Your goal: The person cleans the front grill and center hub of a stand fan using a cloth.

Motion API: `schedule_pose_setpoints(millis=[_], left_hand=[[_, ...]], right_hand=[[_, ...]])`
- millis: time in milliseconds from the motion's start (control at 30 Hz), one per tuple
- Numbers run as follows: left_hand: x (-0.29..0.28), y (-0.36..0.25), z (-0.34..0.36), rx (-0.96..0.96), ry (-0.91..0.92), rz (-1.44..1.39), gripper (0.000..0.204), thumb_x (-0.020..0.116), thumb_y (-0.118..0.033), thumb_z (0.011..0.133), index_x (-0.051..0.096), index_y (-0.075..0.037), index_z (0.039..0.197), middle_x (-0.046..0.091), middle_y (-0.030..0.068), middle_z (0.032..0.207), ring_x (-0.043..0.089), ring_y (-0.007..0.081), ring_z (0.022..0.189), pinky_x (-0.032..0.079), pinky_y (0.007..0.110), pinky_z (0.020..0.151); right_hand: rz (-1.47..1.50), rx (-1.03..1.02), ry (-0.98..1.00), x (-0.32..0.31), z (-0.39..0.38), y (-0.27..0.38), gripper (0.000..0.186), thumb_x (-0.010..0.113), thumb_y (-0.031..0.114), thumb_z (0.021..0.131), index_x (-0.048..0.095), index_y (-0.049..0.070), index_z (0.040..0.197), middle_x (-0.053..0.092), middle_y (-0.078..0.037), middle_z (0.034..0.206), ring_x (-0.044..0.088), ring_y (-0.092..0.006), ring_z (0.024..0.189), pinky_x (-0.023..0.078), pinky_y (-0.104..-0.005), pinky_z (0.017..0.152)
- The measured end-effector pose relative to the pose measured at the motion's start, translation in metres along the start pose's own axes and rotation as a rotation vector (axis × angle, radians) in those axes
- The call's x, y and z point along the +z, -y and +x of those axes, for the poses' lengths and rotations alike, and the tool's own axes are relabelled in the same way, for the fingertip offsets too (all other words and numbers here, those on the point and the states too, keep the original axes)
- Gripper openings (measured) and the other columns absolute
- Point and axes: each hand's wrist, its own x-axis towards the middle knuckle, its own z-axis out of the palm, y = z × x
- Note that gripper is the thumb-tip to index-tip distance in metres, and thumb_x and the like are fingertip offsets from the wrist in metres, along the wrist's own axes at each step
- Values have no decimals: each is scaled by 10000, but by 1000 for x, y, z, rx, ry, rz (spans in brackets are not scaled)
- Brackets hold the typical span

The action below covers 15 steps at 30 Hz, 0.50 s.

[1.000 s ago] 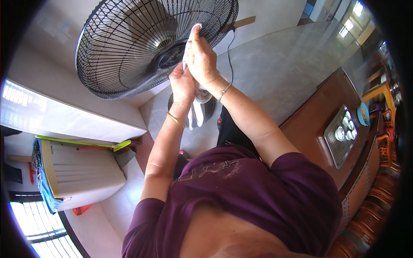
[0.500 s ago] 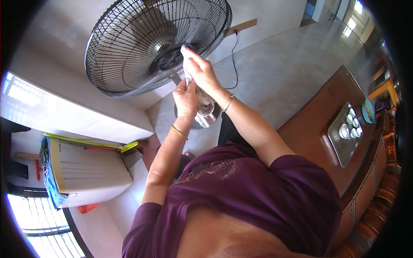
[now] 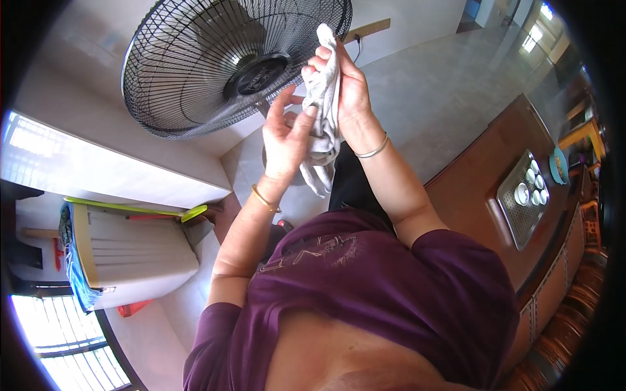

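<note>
A bunched greyish-white cloth (image 3: 324,85) is gripped in my right hand (image 3: 354,88), with one end sticking up above the fingers and loose ends hanging below. My left hand (image 3: 285,140) is beside it, fingers spread apart and thumb at the cloth's left edge. Just beyond my hands stands a black fan (image 3: 222,72), its round wire grille tilted and a dark disc at its centre. The fan's pole shows only in part behind my left hand, and its base is mostly hidden.
To the right, a brown wooden table (image 3: 469,176) bears a metal tray (image 3: 515,221) with several small white cups and a blue bowl (image 3: 558,166). A pale cloth-sided box (image 3: 137,254) stands at the left, with a yellow-green stick (image 3: 130,207) along its top.
My right hand has drawn the cloth away from the fan's centre, to the right. My left hand has loosened from its pinch and spread its fingers. The fan's grille has shifted slightly left.
</note>
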Motion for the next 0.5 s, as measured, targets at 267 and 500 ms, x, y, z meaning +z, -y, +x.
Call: schedule_pose_setpoints(millis=[267, 500], left_hand=[[-60, 88, -24, -799, 152, -416, 312, 468, -144, 919, 553, 62, 1137, 615, 151, 1089, 601, 219, 958, 479, 328, 857], [-87, 280, -97, -437, 419, 245, 355, 508, -221, 935, 518, -13, 1223, 579, 127, 1195, 572, 251, 1056, 457, 378, 944]], right_hand=[[248, 155, 193, 49, 6, -12, 218, 440, 210, 958, 532, 14, 979, 477, -9, 790, 428, -119, 694, 401, -285, 718], [224, 369, 235, 117, 10, -82, 225, 430, 209, 964, 537, 86, 1120, 539, -18, 775, 471, -121, 661, 403, -283, 666]])
